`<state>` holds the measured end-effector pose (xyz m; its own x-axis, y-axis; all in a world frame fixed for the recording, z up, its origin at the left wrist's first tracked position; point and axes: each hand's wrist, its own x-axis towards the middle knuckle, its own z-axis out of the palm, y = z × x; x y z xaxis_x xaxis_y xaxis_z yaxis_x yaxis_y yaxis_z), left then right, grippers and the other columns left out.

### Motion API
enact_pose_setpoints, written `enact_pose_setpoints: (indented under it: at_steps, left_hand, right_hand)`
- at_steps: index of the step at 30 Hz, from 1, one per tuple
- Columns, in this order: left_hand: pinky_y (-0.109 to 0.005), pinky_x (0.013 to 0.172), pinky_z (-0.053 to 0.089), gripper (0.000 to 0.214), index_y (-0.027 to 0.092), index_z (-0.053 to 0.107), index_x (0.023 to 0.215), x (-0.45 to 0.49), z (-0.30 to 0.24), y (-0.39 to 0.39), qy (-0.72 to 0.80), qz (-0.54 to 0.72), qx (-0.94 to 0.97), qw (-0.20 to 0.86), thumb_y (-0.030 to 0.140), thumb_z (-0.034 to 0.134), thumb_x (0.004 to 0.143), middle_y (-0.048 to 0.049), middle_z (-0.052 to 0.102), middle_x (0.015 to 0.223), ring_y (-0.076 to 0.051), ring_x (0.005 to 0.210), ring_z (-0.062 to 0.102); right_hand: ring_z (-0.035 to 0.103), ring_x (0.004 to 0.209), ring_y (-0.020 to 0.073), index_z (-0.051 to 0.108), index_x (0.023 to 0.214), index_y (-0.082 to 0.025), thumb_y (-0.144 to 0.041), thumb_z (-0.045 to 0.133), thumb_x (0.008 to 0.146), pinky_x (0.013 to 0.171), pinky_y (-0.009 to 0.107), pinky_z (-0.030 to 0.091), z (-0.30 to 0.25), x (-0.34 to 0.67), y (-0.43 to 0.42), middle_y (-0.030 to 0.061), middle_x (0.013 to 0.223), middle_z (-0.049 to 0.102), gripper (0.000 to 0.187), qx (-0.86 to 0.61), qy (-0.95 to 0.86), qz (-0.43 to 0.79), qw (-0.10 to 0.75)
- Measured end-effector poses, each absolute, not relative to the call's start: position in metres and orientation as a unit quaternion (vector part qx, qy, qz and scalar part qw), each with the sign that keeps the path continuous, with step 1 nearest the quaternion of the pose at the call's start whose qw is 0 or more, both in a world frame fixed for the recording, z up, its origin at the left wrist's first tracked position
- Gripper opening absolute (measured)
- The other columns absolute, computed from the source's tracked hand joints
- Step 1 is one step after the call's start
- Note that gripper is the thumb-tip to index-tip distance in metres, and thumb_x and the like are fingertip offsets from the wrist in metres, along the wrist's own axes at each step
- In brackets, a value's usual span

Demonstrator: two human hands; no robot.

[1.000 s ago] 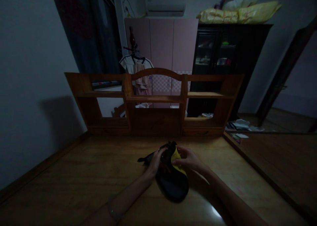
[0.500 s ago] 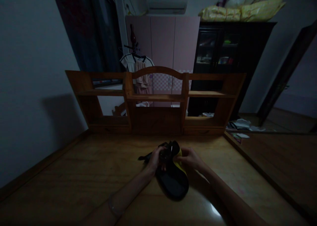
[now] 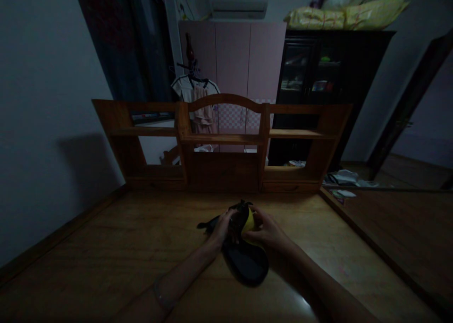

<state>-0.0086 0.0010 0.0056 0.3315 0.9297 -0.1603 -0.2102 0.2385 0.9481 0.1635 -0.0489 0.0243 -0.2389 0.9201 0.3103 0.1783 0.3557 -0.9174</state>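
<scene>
A glossy black item (image 3: 247, 265), its near end rounded and flat like a sole, lies on the wooden desktop (image 3: 141, 247). My left hand (image 3: 222, 227) is closed around its middle, where a dark glassy-looking part shows. A narrow black piece (image 3: 205, 225) sticks out to the left of that hand. Along the item's right side runs a yellow part (image 3: 249, 225). My right hand (image 3: 268, 231) grips this part, thumb on the near side and fingers on the far side. The dim light hides the item's exact kind.
A wooden shelf unit (image 3: 222, 139) stands along the back of the desk. The wall (image 3: 46, 124) borders the left side. A raised wooden edge (image 3: 371, 240) runs down the right. Beyond are pink cupboards (image 3: 231, 58) and a dark cabinet (image 3: 332, 63).
My right hand has shifted slightly left, and its fingers have spread wider over the yellow part. More of the yellow surface shows. My left hand has stayed nearly in place.
</scene>
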Motion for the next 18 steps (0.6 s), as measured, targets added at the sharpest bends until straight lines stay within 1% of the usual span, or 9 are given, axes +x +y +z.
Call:
enact_pose_setpoints:
  at_steps: [5,9,11,14,18]
  left_hand:
    - [-0.023,0.030,0.042,0.048,0.015,0.047,0.113,-0.007,0.005,-0.001,0.398,0.426,0.456,0.672,0.047,0.056,0.078,-0.0005,0.063,0.066,-0.015,0.035,0.055]
    - [-0.023,0.030,0.041,0.049,0.015,0.049,0.110,-0.007,0.001,0.002,0.386,0.434,0.460,0.672,0.050,0.056,0.076,-0.0009,0.063,0.064,-0.016,0.035,0.055]
    - [-0.023,0.029,0.040,0.048,0.014,0.051,0.107,-0.008,-0.001,0.004,0.387,0.433,0.455,0.675,0.051,0.055,0.077,-0.0010,0.062,0.061,-0.016,0.034,0.054]
    - [-0.023,0.029,0.039,0.046,0.011,0.056,0.099,-0.008,-0.001,0.006,0.377,0.428,0.451,0.687,0.052,0.052,0.078,-0.0022,0.061,0.056,-0.016,0.032,0.053]
    - [-0.023,0.028,0.038,0.041,0.011,0.058,0.086,-0.009,-0.001,0.009,0.357,0.438,0.442,0.697,0.051,0.051,0.078,-0.0024,0.061,0.054,-0.016,0.031,0.053]
  right_hand:
    - [0.063,0.097,0.0238,0.043,0.136,-0.022,-0.033,0.082,0.064,0.081,0.033,0.051,0.025,0.168,-0.049,0.0089,0.114,0.064,0.083,-0.417,-0.711,0.342,0.451]
    - [0.063,0.095,0.0243,0.042,0.138,-0.020,-0.035,0.082,0.065,0.080,0.034,0.050,0.022,0.170,-0.047,0.0093,0.112,0.065,0.085,-0.436,-0.717,0.321,0.439]
    - [0.063,0.093,0.0242,0.044,0.137,-0.021,-0.035,0.081,0.065,0.078,0.034,0.050,0.023,0.170,-0.046,0.0083,0.109,0.067,0.082,-0.442,-0.717,0.314,0.438]
    - [0.063,0.090,0.0236,0.053,0.130,-0.020,-0.033,0.079,0.067,0.075,0.032,0.050,0.029,0.170,-0.048,0.0062,0.104,0.068,0.069,-0.437,-0.723,0.306,0.439]
    - [0.063,0.086,0.0231,0.065,0.110,-0.016,-0.032,0.069,0.076,0.071,0.030,0.049,0.033,0.171,-0.050,0.0056,0.097,0.069,0.038,-0.441,-0.709,0.330,0.441]
